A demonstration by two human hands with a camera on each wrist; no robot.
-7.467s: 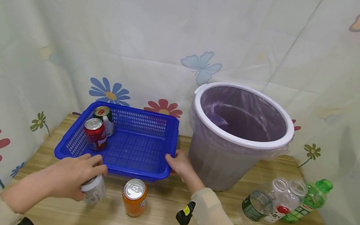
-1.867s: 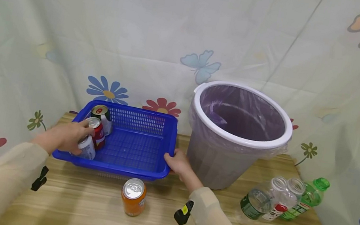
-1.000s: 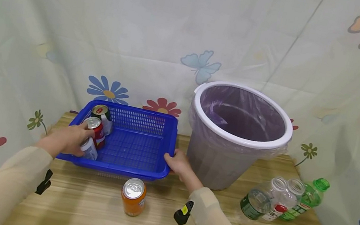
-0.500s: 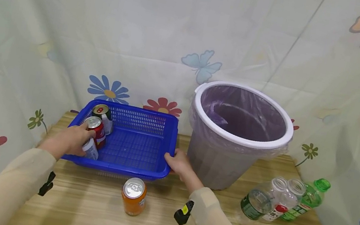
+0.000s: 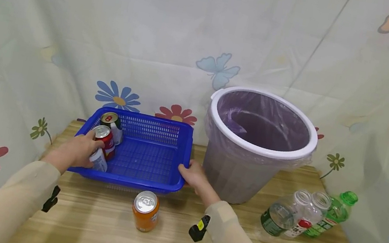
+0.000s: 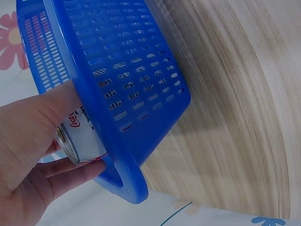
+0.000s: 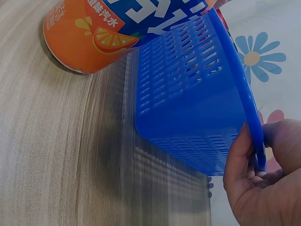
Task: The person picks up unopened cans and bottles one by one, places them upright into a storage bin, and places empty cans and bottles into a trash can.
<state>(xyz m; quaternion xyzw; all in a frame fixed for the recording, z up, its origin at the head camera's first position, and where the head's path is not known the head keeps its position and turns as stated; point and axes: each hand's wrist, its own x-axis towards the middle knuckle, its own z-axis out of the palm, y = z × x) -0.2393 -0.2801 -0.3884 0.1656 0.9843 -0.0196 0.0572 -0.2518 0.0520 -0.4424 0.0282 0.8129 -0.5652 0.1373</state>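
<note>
My left hand (image 5: 76, 152) grips a white soda can (image 5: 98, 160) inside the front left corner of the blue plastic basket (image 5: 140, 183). In the left wrist view, thumb and fingers wrap the can's top end, and the white can (image 6: 84, 139) shows red lettering behind the basket's rim. Right beside it in the basket stands a red can (image 5: 109, 146), with a dark green and white can (image 5: 117, 131) behind that. My right hand (image 5: 195, 177) holds the basket's right rim; the right wrist view shows the rim pinched between thumb and fingers (image 7: 239, 157).
An orange soda can (image 5: 144, 217) stands on the wooden table (image 5: 111, 237) in front of the basket. A grey bin (image 5: 227, 179) with a plastic liner is right of the basket. Clear bottles (image 5: 276, 218) and a green bottle (image 5: 338, 212) stand at the right. A patterned curtain hangs behind.
My left hand has carried the white can from the table into the basket's front left corner, then shifted slightly right with it. The right hand has stayed on the rim.
</note>
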